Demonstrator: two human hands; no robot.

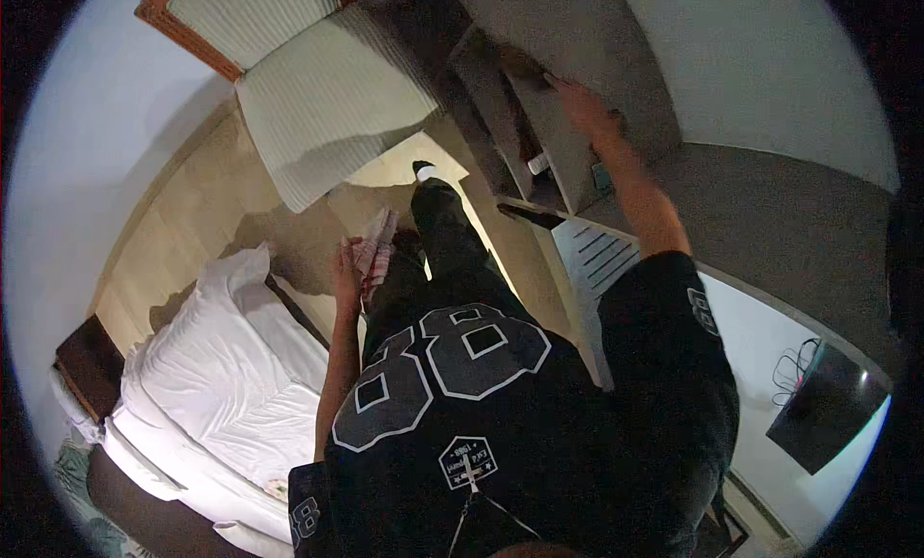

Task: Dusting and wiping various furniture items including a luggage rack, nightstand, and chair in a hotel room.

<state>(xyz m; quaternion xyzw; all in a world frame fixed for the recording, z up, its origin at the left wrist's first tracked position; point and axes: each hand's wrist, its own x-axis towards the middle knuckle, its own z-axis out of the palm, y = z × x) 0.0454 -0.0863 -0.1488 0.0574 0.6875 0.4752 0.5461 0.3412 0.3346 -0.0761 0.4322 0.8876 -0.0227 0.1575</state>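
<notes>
My left hand [349, 273] is at the centre-left, low beside my leg, closed on a folded pink and white cloth [377, 251] that hangs beside my dark trousers. My right hand [581, 107] reaches out to the upper right, at the edge of a dark wooden shelf unit [559, 143]. Its fingertips are near a thin dark edge or object; blur and shadow hide whether it holds anything. Inside the open shelf compartment below that hand lies a small white item [538, 163]. A small dark greenish object [600, 176] sits close to my right forearm.
A cushioned chair [332, 103] with ribbed pale fabric stands ahead, on a light wooden floor [180, 219]. To the left is a bed with rumpled white sheets [231, 385]. A slatted white panel [595, 258] is beside my right arm; a dark screen [830, 406] and cables are at the far right.
</notes>
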